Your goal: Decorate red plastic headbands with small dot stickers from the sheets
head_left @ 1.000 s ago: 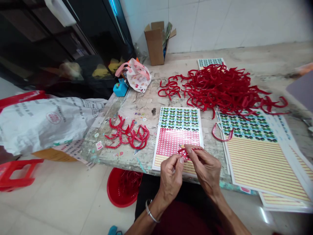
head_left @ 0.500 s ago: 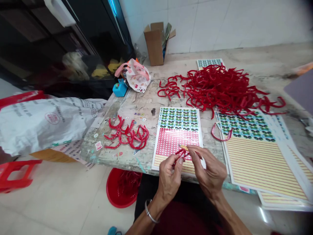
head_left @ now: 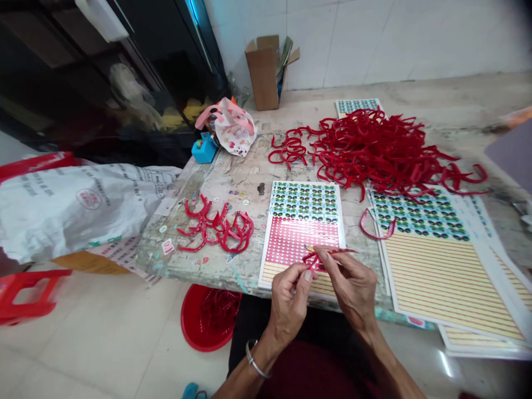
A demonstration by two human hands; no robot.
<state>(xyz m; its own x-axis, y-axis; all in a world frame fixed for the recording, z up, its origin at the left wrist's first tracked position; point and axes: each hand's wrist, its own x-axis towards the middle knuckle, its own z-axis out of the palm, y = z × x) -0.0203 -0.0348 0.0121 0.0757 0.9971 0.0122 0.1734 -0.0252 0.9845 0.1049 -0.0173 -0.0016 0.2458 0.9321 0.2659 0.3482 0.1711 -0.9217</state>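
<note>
My left hand (head_left: pixel 288 299) pinches a red curved strip (head_left: pixel 312 262) over the lower part of a sticker sheet (head_left: pixel 305 202). Close beside it on the right, my right hand (head_left: pixel 353 280) has its fingers closed on the same strip, part of which sticks out past the fingers. A small yellowish piece shows at my right fingertips, too small to make out. A loose group of red strips (head_left: pixel 236 233) lies to the left of the sheet. Behind and to the right is a large heap of red strips (head_left: pixel 369 144). One single strip (head_left: pixel 376 237) rests right of the sheet.
More sticker sheets (head_left: pixel 449 271) lie at the right edge. At the back stand a cardboard box (head_left: pixel 264 77), a white and pink bag (head_left: pixel 235 130) and a blue container (head_left: pixel 203 149). A red basket (head_left: pixel 189 327) is below the front edge. A white sack (head_left: pixel 75 205) is at left.
My right hand has turned and shifted slightly left, and a strip end now points right past its fingers. The white item seen in that hand before no longer shows.
</note>
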